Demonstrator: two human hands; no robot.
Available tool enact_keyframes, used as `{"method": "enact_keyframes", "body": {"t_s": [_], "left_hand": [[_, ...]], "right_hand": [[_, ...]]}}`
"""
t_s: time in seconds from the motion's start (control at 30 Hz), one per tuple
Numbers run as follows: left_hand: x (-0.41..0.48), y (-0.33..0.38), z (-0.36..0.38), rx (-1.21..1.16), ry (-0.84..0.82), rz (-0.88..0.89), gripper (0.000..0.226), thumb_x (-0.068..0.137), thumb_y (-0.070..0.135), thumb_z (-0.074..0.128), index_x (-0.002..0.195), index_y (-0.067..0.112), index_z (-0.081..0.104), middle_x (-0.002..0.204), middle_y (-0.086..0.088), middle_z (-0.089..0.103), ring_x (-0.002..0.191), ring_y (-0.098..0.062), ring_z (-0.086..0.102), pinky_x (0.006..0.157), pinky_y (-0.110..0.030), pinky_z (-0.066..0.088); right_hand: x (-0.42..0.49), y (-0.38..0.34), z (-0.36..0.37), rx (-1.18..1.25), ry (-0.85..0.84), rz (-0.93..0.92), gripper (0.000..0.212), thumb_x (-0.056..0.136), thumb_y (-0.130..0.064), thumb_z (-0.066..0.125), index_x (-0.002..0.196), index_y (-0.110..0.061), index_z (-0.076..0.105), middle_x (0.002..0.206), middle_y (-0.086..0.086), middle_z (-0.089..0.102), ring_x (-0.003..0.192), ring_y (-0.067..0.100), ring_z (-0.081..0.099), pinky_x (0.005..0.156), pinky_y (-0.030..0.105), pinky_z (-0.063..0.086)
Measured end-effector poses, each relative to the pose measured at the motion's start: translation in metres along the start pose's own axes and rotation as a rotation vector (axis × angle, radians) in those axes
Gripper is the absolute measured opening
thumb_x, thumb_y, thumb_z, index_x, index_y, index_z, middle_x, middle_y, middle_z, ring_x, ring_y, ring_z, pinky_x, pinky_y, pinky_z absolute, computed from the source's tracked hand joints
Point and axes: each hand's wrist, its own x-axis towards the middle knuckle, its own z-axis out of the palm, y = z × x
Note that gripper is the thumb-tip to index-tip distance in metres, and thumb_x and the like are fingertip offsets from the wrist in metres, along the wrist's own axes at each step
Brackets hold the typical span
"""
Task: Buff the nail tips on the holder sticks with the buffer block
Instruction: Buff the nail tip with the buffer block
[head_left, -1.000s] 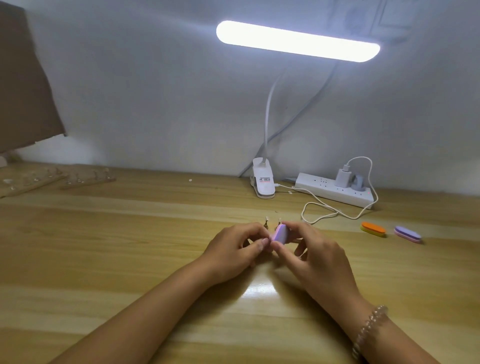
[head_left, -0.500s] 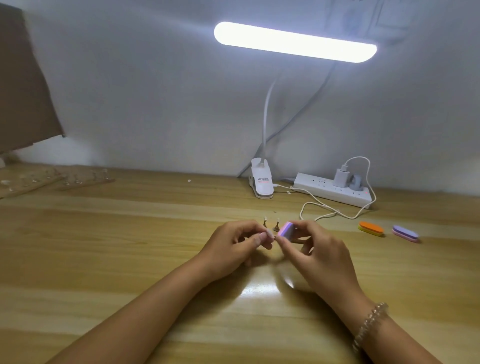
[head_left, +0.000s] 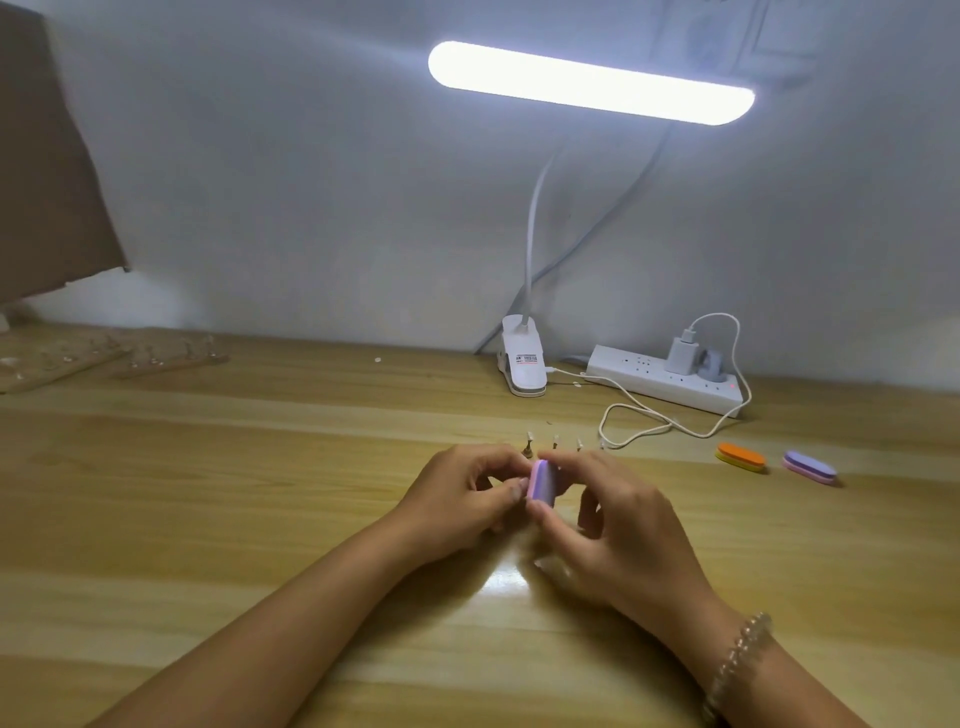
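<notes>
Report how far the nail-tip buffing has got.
Done: nothing shows as finished; the tips are too small to judge. In hand: the right hand holds the pink-and-lilac buffer block against the pinched fingertips of the left hand. Remaining: three small nail-tip sticks stand behind the hands.

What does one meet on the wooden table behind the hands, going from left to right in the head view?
Wooden strips with small upright sticks → white lamp clip base → white power strip → orange oval buffer block → purple oval buffer block.
</notes>
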Motion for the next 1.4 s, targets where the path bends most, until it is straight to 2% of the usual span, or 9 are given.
{"method": "enact_keyframes", "body": {"t_s": [0.13, 0.23, 0.37, 0.5, 0.7, 0.87, 1.1, 1.3, 1.4], "left_hand": [[-0.0004, 0.0000, 0.0011, -0.019, -0.009, -0.012, 0.018, 0.094, 0.009, 0.063, 0.091, 0.023, 0.074, 0.087, -0.001, 0.072, 0.055, -0.014, 0.057, 0.051, -0.042, 0.049], [-0.0008, -0.0008, -0.0004, -0.018, 0.001, -0.010, 0.024, 0.094, 0.009, 0.061, 0.088, 0.029, 0.073, 0.082, -0.003, 0.070, 0.053, -0.011, 0.056, 0.050, -0.038, 0.047], [-0.0002, -0.0004, -0.0003, -0.024, 0.000, -0.018, 0.026, 0.094, 0.009, 0.063, 0.087, 0.033, 0.072, 0.085, 0.003, 0.072, 0.053, -0.011, 0.057, 0.053, -0.049, 0.052], [-0.0012, -0.0010, -0.0007, -0.029, -0.007, -0.019, 0.027, 0.094, 0.011, 0.062, 0.086, 0.034, 0.072, 0.079, -0.003, 0.069, 0.053, -0.011, 0.055, 0.052, -0.049, 0.051], [0.0004, -0.0012, -0.0001, -0.042, 0.005, -0.039, 0.027, 0.094, 0.012, 0.064, 0.085, 0.035, 0.073, 0.079, 0.007, 0.069, 0.053, -0.013, 0.056, 0.053, -0.051, 0.052], [0.0014, -0.0036, 0.0002, -0.044, -0.002, -0.047, 0.016, 0.094, 0.013, 0.065, 0.095, 0.022, 0.078, 0.077, 0.013, 0.070, 0.053, -0.012, 0.056, 0.055, -0.036, 0.049], [0.0005, -0.0050, 0.0007, -0.008, 0.004, -0.038, 0.026, 0.093, 0.014, 0.066, 0.086, 0.037, 0.076, 0.072, 0.015, 0.067, 0.053, -0.011, 0.056, 0.051, -0.046, 0.053], [0.0002, -0.0040, 0.0001, 0.043, -0.022, -0.012, 0.020, 0.093, 0.012, 0.065, 0.091, 0.029, 0.077, 0.080, 0.016, 0.070, 0.050, -0.007, 0.054, 0.050, -0.021, 0.043], [0.0007, -0.0037, 0.0010, 0.062, -0.022, -0.019, 0.017, 0.093, 0.013, 0.065, 0.095, 0.025, 0.078, 0.082, 0.013, 0.071, 0.051, -0.009, 0.055, 0.051, -0.020, 0.042]], "right_hand": [[0.0043, 0.0059, -0.0008, 0.008, 0.065, 0.078, 0.036, 0.083, -0.030, 0.075, 0.117, -0.025, 0.065, 0.097, -0.014, 0.063, 0.068, -0.007, 0.047, 0.067, 0.021, 0.046], [-0.0026, -0.0009, 0.0007, -0.011, -0.015, -0.016, 0.041, 0.081, -0.030, 0.074, 0.120, -0.027, 0.064, 0.097, -0.015, 0.061, 0.068, -0.006, 0.042, 0.064, 0.025, 0.048], [0.0036, 0.0046, -0.0017, -0.006, 0.051, 0.097, 0.041, 0.083, -0.029, 0.073, 0.123, -0.026, 0.063, 0.104, -0.012, 0.064, 0.082, 0.002, 0.060, 0.073, 0.033, 0.052], [-0.0023, 0.0005, 0.0012, -0.034, -0.028, 0.008, 0.042, 0.081, -0.031, 0.074, 0.122, -0.029, 0.062, 0.099, -0.017, 0.061, 0.064, -0.007, 0.043, 0.064, 0.022, 0.044], [0.0017, 0.0048, 0.0002, 0.007, 0.062, 0.099, 0.031, 0.077, -0.033, 0.079, 0.102, -0.029, 0.062, 0.088, -0.020, 0.064, 0.065, -0.012, 0.051, 0.062, 0.022, 0.043], [0.0008, 0.0024, 0.0005, 0.023, 0.010, 0.090, 0.035, 0.077, -0.037, 0.079, 0.104, -0.029, 0.057, 0.093, -0.019, 0.065, 0.071, -0.006, 0.056, 0.062, 0.027, 0.048], [-0.0029, 0.0050, 0.0030, 0.020, -0.027, 0.089, 0.033, 0.079, -0.036, 0.076, 0.104, -0.030, 0.055, 0.094, -0.020, 0.064, 0.060, -0.009, 0.044, 0.059, 0.025, 0.040], [-0.0024, 0.0041, 0.0016, 0.015, -0.029, 0.068, 0.031, 0.080, -0.032, 0.075, 0.109, -0.030, 0.062, 0.093, -0.018, 0.064, 0.062, -0.010, 0.046, 0.062, 0.021, 0.038], [0.0016, 0.0044, -0.0002, 0.048, -0.018, 0.105, 0.031, 0.080, -0.032, 0.075, 0.110, -0.030, 0.064, 0.093, -0.019, 0.064, 0.071, -0.008, 0.053, 0.065, 0.021, 0.042]]}}
